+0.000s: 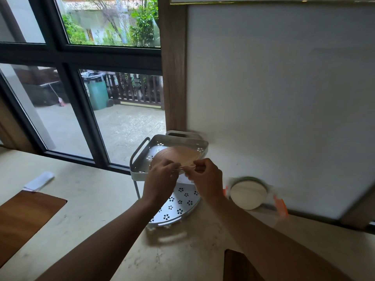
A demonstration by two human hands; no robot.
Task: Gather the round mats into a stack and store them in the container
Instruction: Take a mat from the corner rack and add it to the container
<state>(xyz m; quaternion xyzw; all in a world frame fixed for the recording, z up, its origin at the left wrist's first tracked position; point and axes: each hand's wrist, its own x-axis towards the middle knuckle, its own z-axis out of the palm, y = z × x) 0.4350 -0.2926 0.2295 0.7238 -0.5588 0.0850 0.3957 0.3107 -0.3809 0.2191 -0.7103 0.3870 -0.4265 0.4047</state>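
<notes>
The mats [178, 157] are thin, round, pale tan discs, edges aligned in a stack; their count cannot be told. The stack sits tilted over the top tier of a white two-tier rack [142, 165], its near edge pinched between both hands. The left hand [160, 179] and right hand [205, 177] each clench fingertips on that edge, side by side.

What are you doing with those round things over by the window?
A person is putting a stack of round mats away. Both hands, the left hand and the right hand, pinch the near edge of the stack and hold it over the top tier of a white two-tier rack on the counter. The lower tier shows nothing on it.
</notes>
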